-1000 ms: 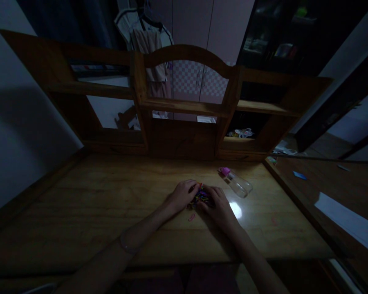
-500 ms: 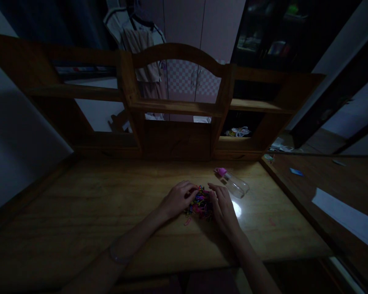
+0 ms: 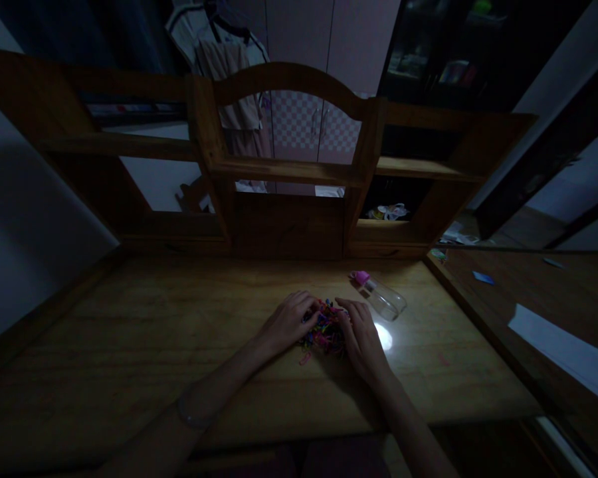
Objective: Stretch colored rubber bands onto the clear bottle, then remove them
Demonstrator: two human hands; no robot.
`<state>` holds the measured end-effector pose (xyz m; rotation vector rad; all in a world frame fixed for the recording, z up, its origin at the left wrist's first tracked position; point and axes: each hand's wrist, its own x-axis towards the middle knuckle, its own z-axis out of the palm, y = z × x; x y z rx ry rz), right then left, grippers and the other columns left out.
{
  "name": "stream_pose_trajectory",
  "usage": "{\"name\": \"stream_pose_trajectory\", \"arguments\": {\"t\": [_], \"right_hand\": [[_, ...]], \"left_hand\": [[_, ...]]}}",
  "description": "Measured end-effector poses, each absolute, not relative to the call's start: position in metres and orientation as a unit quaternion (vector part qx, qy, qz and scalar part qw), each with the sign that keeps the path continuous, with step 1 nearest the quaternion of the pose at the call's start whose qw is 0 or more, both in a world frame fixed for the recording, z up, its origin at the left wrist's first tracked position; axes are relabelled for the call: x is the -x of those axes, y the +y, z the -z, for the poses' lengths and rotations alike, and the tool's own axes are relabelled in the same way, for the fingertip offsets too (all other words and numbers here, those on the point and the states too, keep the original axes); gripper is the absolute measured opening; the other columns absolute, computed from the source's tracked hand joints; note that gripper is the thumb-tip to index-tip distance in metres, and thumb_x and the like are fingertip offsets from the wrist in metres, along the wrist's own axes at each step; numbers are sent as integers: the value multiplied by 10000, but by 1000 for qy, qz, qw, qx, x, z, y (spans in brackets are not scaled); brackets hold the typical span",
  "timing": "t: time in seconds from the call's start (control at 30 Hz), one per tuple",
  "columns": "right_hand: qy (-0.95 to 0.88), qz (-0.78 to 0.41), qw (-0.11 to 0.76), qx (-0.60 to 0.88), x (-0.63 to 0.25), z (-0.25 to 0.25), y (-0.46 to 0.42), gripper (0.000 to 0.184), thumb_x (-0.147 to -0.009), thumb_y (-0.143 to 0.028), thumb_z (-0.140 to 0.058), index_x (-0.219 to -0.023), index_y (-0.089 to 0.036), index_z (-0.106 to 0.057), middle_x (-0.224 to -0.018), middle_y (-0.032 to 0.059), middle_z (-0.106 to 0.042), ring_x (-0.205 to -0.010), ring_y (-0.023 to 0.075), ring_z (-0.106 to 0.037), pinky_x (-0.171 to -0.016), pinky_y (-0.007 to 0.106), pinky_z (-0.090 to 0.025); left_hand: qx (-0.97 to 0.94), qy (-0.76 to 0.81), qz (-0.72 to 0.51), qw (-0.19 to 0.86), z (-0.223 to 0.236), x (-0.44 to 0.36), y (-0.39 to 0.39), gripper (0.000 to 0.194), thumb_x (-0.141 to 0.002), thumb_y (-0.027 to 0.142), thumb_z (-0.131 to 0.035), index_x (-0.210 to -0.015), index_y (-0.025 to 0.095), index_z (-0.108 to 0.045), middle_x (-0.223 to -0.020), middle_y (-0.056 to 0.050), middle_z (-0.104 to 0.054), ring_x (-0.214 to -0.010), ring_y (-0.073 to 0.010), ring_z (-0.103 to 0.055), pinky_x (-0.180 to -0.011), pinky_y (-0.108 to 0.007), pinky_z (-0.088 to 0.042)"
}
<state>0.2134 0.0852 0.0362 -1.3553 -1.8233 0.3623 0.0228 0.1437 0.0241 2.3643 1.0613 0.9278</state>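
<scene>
A heap of small, thin, brightly coloured loops [image 3: 325,335], which look like elastic hair ties, lies on the wooden desk between my two hands. Pink, purple, blue and green show among them. My left hand [image 3: 292,320] cups the heap's left side, its fingers bent and its thumb apart from them. Along the right side rests my right hand [image 3: 361,335], fingers stretched forward and touching the heap. Both palms face inward, and some loops are hidden behind the fingers. One pink loop [image 3: 305,358] sits loose at the heap's near left edge.
Beyond my right hand a clear bottle [image 3: 386,300] with a pink cap lies on its side. The desk [image 3: 179,312] has a wooden shelf unit [image 3: 289,174] along its back. To the right, a lower brown surface holds a white strip [image 3: 563,355] and a blue card [image 3: 483,277].
My hands stay around the heap with only slight finger shifts. The loops at its top look rearranged and a little more spread between the hands. The view has tilted very slightly.
</scene>
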Motion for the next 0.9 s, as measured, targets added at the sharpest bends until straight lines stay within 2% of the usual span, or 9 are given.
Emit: {"name": "stream_pose_trajectory", "arguments": {"t": [0.3,0.57,0.67,0.9], "right_hand": [[-726,-143,403,539,-213,-38,85,322,-1014,-346,-359,-1238,-238,-564,-1188,83,-588,-1147,238,-509,-1010,417,-424],[-733,-147,391,537,-214,-38,84,309,-1015,-332,-367,-1245,-243,-554,-1191,69,-582,-1150,221,-500,-1016,393,-412],[-733,-144,390,538,-215,-37,84,303,-1015,-330,-369,-1236,-244,-558,-1185,68,-584,-1145,219,-502,-1011,389,-417],[-734,-145,395,533,-214,-36,85,308,-1014,-332,-368,-1234,-241,-562,-1181,78,-587,-1136,233,-506,-1004,410,-420]], "left_hand": [[-808,410,-375,194,-32,-20,141,107,-912,292,-551,-910,204,-613,-950,-47,-626,-963,-209,-568,-877,-321,-427],[-739,452,-404,294,-24,-20,148,232,-936,399,-508,-943,195,-618,-946,-33,-663,-893,-176,-632,-771,-267,-490],[-733,447,-401,320,-23,-20,150,251,-931,418,-514,-946,195,-627,-934,-33,-676,-881,-175,-645,-784,-269,-498],[-795,382,-365,299,-17,-22,151,187,-871,302,-624,-1029,207,-655,-1015,-46,-665,-987,-197,-618,-874,-301,-482]]}}
